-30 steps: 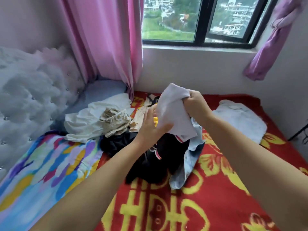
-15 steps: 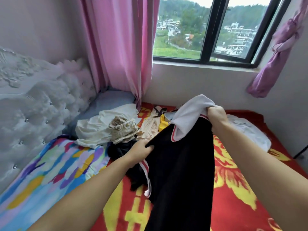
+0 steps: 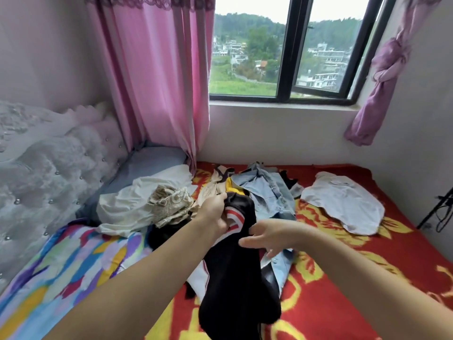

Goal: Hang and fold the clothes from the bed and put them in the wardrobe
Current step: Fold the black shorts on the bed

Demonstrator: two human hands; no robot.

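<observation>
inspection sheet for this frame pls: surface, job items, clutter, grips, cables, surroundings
Surface: bed, red blanket, colourful sheet at left.
Job's things: black garment held up; clothes pile behind; denim shirt; white shirt lying apart at right.
Clutter: nothing seen.
Grips: left hand grips the black garment's top; right hand open, fingertips at the garment.
Cables: dark cables at right edge.
Surroundings: window, pink curtain, headboard.

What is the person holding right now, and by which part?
The left hand grips the black garment at its red-and-white striped edge. The right hand is open beside it.
</observation>
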